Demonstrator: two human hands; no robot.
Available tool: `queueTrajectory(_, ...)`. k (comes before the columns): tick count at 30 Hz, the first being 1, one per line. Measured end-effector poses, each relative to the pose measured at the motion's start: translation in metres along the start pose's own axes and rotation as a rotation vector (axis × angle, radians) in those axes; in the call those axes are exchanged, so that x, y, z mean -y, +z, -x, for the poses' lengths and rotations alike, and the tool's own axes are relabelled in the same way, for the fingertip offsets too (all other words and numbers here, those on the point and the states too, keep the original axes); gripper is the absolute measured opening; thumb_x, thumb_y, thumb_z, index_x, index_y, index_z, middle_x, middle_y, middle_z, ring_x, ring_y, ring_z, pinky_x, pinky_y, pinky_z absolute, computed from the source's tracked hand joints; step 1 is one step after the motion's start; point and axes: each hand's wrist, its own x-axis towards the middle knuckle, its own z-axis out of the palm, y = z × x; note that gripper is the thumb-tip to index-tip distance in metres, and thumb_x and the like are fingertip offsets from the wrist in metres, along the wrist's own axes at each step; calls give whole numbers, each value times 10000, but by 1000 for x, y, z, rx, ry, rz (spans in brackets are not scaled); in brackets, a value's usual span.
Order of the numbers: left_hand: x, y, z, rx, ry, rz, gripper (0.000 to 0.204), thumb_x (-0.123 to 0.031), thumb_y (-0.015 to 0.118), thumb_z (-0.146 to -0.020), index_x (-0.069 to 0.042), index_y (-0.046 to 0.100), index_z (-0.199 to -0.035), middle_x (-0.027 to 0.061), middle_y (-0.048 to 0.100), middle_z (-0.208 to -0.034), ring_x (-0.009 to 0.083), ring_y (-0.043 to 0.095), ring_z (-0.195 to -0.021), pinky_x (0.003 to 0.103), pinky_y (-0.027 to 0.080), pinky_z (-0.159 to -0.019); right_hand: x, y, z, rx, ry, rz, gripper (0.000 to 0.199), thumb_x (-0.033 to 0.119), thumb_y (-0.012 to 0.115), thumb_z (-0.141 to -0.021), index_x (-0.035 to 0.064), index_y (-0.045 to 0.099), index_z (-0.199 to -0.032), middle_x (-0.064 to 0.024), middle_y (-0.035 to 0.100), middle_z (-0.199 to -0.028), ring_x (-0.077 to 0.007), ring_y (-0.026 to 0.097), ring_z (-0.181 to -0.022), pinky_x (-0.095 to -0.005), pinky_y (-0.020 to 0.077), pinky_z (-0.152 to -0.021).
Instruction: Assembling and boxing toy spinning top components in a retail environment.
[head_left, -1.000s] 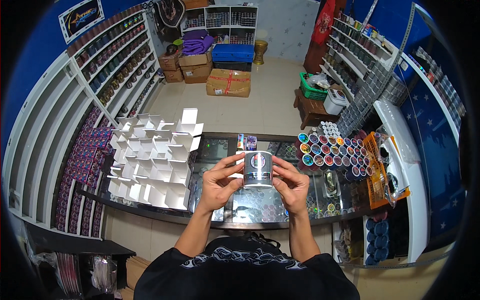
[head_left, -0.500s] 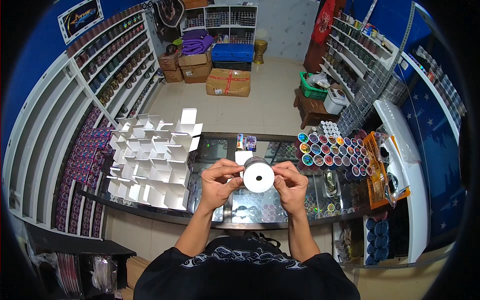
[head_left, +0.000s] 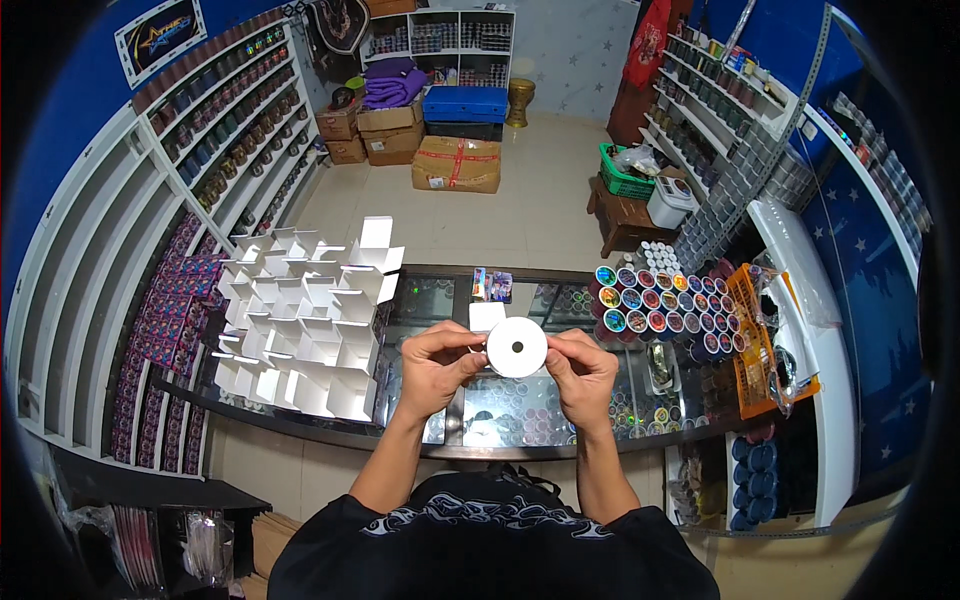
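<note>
A spool [head_left: 517, 365] with a white flange and a dark centre hole is held up over the glass counter, its flat end facing me. On its left edge my left hand [head_left: 435, 372] pinches with thumb and fingers. My right hand [head_left: 583, 376] grips the opposite edge the same way. The flange hides the spool's wound part. Just beyond it lie a white piece [head_left: 487, 316], perhaps card, and small colourful packets [head_left: 492, 285]. Many spools with bright round labels [head_left: 665, 299] stand grouped to the right.
Open white cartons [head_left: 300, 320] crowd the counter's left side, beside stacked patterned boxes [head_left: 180, 310]. At the right end are an orange basket [head_left: 750, 365] and a small clear-wrapped item [head_left: 660, 367]. The glass countertop [head_left: 500, 415] has a dark frame. Shelves [head_left: 235, 140] line the walls.
The spool has tilted and risen slightly, so its dark wound side no longer shows and the white flange faces me squarely. Both hands keep their hold in nearly the same place.
</note>
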Motion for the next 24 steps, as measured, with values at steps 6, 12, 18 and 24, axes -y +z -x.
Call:
queueTrajectory(6,-4,2,-2,27,48,41,211,6,700,-807,38,685,-1015,108,604,-936,124,607,-689,222,530,-554,2,-1,2,-10,29,21,186,26,689,-833,-12,699,-1015,-114,652,-939,-128,615,-800,-220,506,-657)
queueTrajectory(12,-4,3,-1,6,4,36,216,-54,647,-875,38,666,-1070,97,589,-922,130,606,-717,230,544,-568,3,3,2,-17,65,-55,189,19,694,-822,-13,698,-1008,-145,635,-1046,-158,625,-883,-253,529,-730)
queueTrajectory(18,-4,3,0,1,-17,94,253,13,693,-816,39,662,-1066,96,589,-932,147,618,-787,262,577,-673,-2,3,0,13,44,-74,242,4,715,-797,-18,685,-1036,-161,617,-1093,-173,624,-924,-271,530,-794)
queueTrajectory(24,-7,1,-1,8,-57,150,354,50,721,-771,37,638,-1115,115,579,-1031,186,624,-915,288,572,-767,-7,-2,1,38,199,-287,405,-49,721,-762,-63,607,-1150,-158,592,-1142,-181,610,-982,-282,516,-843)
